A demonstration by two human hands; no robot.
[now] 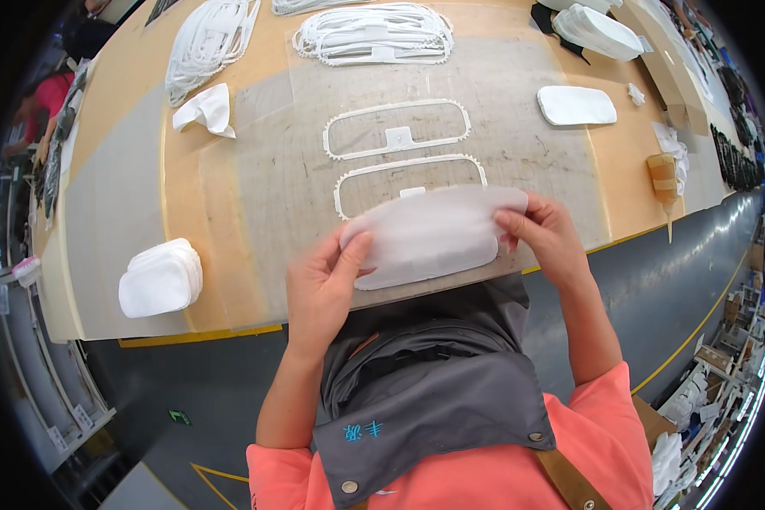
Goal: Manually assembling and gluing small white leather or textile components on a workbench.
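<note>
Between my two hands a thin white oblong sheet (pixel 433 221) is stretched, slightly blurred. My left hand (pixel 325 270) pinches its left end between thumb and fingers, and my right hand (pixel 548 236) pinches the right end. Below the sheet, at the table's near edge, lies another white rounded piece (pixel 438 270), partly covered. Just beyond, a white oblong frame with a toothed edge (pixel 340 197) lies flat, its near side hidden by the sheet. A second toothed frame (pixel 327 136) rests farther back, with a small square tab on its near bar.
A stack of white oblong pads (pixel 160 279) sits at the left, another pad stack (pixel 576 105) at the right. Piled frames (pixel 372 36) lie at the back. A crumpled white cloth (pixel 206 110) is at the left. An amber nozzle bottle (pixel 663 177) stands near the right edge.
</note>
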